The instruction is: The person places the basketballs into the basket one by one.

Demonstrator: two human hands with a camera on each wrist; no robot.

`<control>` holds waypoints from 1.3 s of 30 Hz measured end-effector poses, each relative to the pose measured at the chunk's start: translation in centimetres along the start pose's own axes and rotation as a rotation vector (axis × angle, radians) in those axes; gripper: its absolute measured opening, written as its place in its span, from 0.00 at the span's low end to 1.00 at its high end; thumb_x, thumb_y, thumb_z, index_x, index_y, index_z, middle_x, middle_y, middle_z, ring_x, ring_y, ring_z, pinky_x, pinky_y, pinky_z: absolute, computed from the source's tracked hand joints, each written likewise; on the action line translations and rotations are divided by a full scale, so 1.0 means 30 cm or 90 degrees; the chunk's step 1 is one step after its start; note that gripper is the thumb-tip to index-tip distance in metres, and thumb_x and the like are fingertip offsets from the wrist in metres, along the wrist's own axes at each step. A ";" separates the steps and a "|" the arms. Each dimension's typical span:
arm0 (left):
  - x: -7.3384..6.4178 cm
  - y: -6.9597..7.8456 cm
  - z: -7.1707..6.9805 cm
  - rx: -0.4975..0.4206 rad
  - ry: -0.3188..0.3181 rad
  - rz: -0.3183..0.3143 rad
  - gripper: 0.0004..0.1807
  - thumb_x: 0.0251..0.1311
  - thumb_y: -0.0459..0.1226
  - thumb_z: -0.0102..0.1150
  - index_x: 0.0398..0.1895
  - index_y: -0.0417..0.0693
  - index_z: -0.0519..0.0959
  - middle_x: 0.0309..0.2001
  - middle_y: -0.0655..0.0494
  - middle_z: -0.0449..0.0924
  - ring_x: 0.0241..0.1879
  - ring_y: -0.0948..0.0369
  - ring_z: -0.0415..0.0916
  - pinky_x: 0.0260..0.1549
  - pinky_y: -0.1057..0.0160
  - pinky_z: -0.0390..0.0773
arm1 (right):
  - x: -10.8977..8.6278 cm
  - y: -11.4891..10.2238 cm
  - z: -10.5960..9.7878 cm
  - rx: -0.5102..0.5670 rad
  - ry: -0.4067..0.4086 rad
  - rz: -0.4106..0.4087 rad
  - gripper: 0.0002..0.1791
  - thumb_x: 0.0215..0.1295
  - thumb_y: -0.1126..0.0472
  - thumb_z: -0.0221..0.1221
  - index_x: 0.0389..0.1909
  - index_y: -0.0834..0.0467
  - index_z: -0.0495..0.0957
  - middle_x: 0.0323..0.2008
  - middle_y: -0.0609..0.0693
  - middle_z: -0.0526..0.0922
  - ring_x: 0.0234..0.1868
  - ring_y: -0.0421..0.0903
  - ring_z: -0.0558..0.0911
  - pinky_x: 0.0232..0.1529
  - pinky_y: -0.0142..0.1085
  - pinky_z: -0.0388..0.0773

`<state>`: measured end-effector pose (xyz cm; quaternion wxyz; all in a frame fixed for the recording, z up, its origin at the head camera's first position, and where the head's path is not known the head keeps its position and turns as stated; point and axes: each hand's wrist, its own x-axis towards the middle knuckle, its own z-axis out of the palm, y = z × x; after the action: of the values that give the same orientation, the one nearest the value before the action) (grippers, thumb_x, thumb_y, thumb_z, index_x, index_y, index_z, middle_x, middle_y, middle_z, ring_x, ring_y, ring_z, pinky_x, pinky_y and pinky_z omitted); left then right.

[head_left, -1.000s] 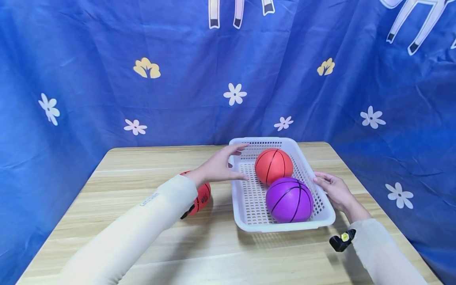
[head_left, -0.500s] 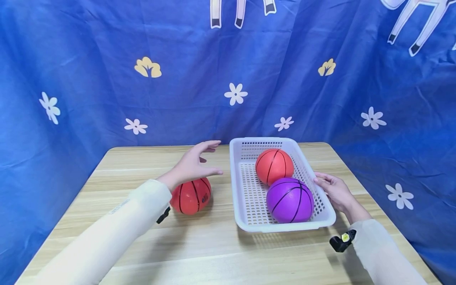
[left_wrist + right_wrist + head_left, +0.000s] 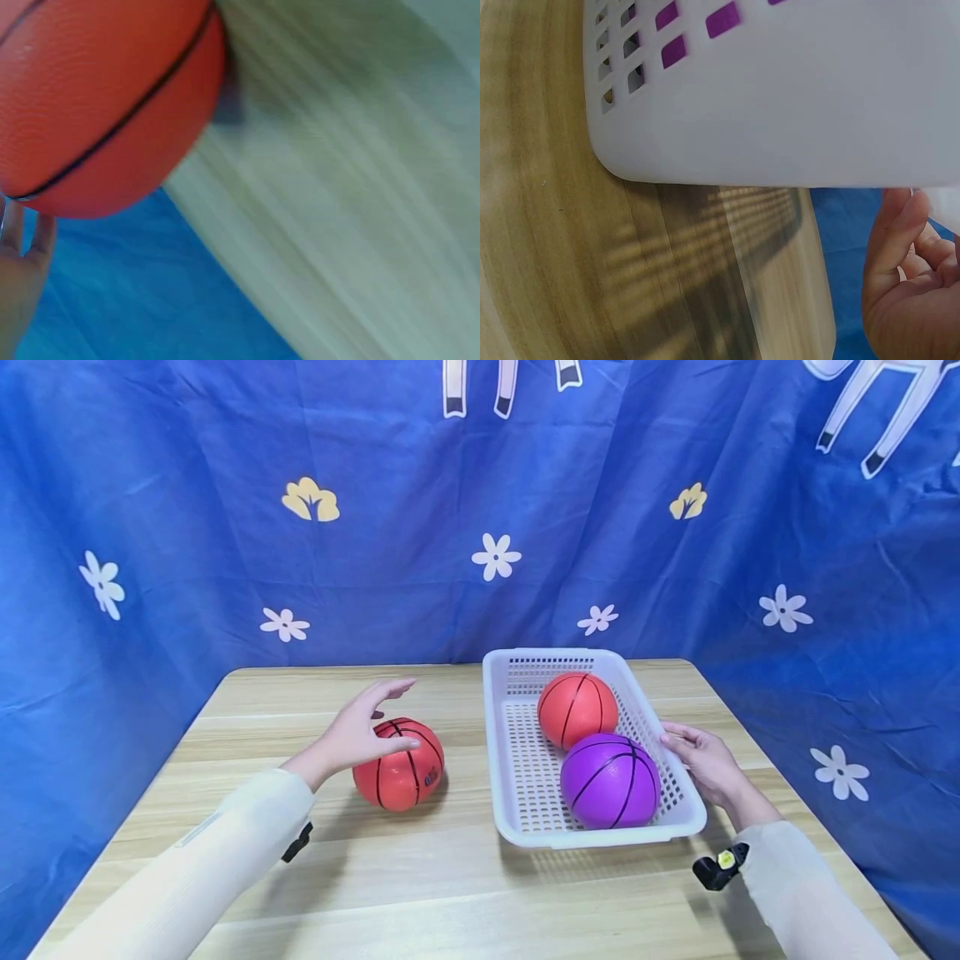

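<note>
A red-orange toy basketball [image 3: 397,777] with black lines sits on the table, left of the white plastic basket [image 3: 528,839]. My left hand [image 3: 356,731] hovers over its upper left side, thumb and fingers spread apart; whether it touches the ball I cannot tell. In the left wrist view the basketball [image 3: 105,105] fills the upper left, fingers behind its edge. Inside the basket lie another red-orange basketball [image 3: 577,710] and a purple basketball [image 3: 610,781]. My right hand [image 3: 705,764] pinches the basket's right rim; in the right wrist view the fingers [image 3: 900,232] meet the basket [image 3: 780,112].
The wooden table [image 3: 450,902] carries everything. A blue cloth [image 3: 390,568] with white flowers and animal legs hangs behind and at both sides. A black wrist camera [image 3: 720,867] is strapped at the right sleeve.
My left hand has moved left and slightly down, from above the basket's left rim to the loose basketball. My right hand, the basket and the balls have stayed in place.
</note>
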<state>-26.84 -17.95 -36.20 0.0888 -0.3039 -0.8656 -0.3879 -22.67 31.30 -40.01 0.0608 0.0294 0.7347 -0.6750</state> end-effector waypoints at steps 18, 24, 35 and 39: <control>-0.149 -0.111 0.017 -0.025 -0.061 -0.097 0.49 0.29 0.53 0.69 0.60 0.64 0.57 0.55 0.54 0.59 0.51 0.52 0.61 0.36 0.51 0.73 | 0.000 0.001 -0.001 0.029 -0.010 0.002 0.28 0.61 0.59 0.50 0.59 0.67 0.56 0.49 0.62 0.69 0.43 0.48 0.76 0.39 0.40 0.74; -0.154 -0.120 0.027 -0.033 -0.062 -0.100 0.49 0.27 0.53 0.70 0.60 0.61 0.58 0.54 0.56 0.60 0.50 0.52 0.62 0.36 0.53 0.73 | 0.000 0.001 0.000 0.032 -0.011 0.001 0.28 0.61 0.59 0.50 0.59 0.68 0.56 0.50 0.64 0.68 0.43 0.49 0.75 0.39 0.40 0.74; -0.129 -0.107 0.019 -0.056 -0.056 -0.100 0.45 0.29 0.50 0.71 0.57 0.58 0.61 0.52 0.55 0.63 0.49 0.52 0.64 0.34 0.54 0.74 | 0.002 0.003 0.000 0.010 -0.012 -0.004 0.28 0.62 0.58 0.49 0.59 0.67 0.55 0.53 0.68 0.62 0.45 0.52 0.74 0.39 0.41 0.73; -0.104 -0.088 0.007 -0.058 -0.046 -0.094 0.45 0.28 0.50 0.71 0.57 0.58 0.61 0.52 0.56 0.63 0.48 0.53 0.65 0.34 0.54 0.74 | 0.000 0.001 0.000 0.009 -0.013 -0.007 0.28 0.62 0.58 0.49 0.59 0.67 0.56 0.52 0.67 0.64 0.45 0.52 0.74 0.39 0.41 0.74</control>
<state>-25.91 -20.59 -39.18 0.0145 -0.2567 -0.8698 -0.4212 -22.65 31.29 -40.03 0.0641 0.0186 0.7295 -0.6807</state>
